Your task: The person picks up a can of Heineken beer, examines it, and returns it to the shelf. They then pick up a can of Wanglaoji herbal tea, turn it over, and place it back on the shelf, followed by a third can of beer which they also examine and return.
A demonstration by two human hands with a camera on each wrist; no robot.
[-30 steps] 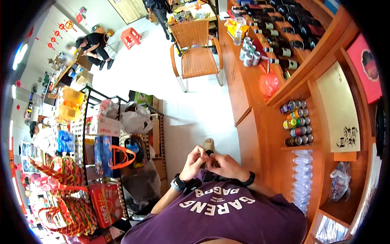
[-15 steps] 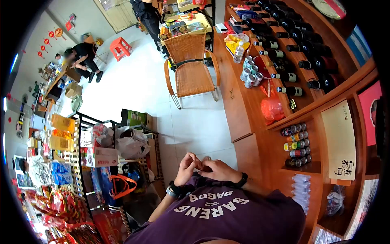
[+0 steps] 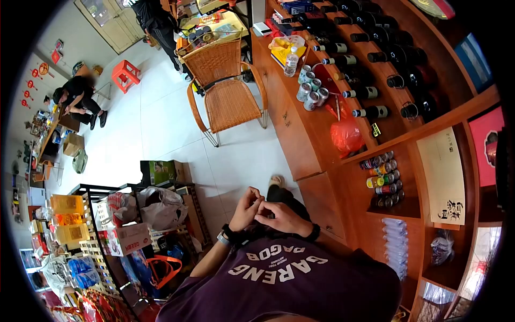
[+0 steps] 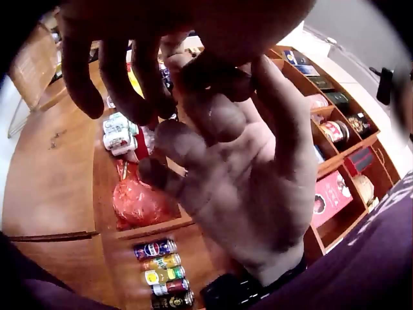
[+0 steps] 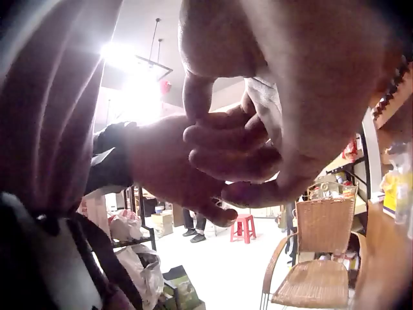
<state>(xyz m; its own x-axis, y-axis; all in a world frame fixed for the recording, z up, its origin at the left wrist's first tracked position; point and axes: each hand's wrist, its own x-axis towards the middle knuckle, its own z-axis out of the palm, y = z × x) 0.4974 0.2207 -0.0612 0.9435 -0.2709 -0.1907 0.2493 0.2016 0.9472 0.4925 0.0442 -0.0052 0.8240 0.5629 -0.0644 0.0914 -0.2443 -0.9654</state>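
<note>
Both hands are together in front of the purple shirt point(image 3: 289, 268), fingertips meeting. My left hand point(image 3: 244, 209) comes from the left, its fingers loosely bent against those of my right hand point(image 3: 287, 217). From the left wrist, the left fingers hang down along the top, and the right palm point(image 4: 251, 187) faces the camera with its fingers bent toward them. In the right wrist view the left hand point(image 5: 164, 155) reaches in from the left and its fingers overlap the right ones. No object shows between the hands; where the fingertips meet is partly hidden.
A wicker armchair point(image 3: 228, 102) stands ahead on the white floor. A wooden cabinet point(image 3: 300, 145) runs along the right, holding wine bottles, cans point(image 3: 311, 88) and a red plastic bag point(image 3: 346, 135). On the left is a loaded rack point(image 3: 96, 214). One person point(image 3: 80, 99) sits farther back; another stands.
The view has turned and shifted, so the chair and the cabinet appear farther left. Both hands stay together at the front of the shirt, with the fingers moving slightly against each other.
</note>
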